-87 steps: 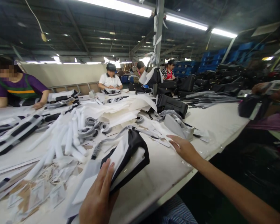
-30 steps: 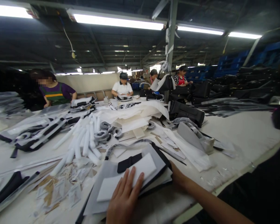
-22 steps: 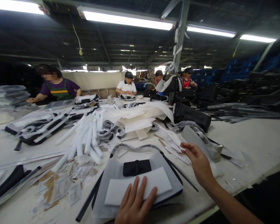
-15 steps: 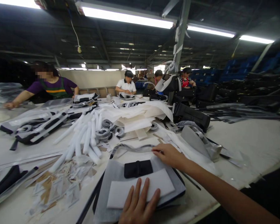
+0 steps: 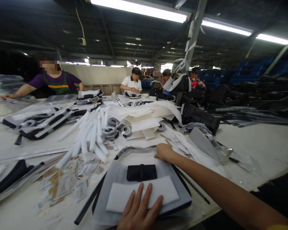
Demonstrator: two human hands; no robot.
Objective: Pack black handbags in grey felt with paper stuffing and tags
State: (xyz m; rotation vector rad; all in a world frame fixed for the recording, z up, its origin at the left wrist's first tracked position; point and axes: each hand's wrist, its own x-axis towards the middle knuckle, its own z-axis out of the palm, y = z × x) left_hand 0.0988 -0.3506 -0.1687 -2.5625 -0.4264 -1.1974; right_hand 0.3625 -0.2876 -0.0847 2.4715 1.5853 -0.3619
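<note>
Black bag (image 5: 141, 172) lies beneath left hand (image 5: 140, 209), its handle (image 5: 132, 149) at right hand (image 5: 165, 151).

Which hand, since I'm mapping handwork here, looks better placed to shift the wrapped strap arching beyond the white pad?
Probably the right hand: it is curled at the right end of the strap, though whether it grasps it is hidden. The left hand lies spread on the white pad, farther away.

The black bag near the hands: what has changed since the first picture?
The bag, tilted up then, now lies flat. The right hand, apart then, moved left to the handle. The left hand now spreads on the white pad. White tubes stayed piled.
</note>
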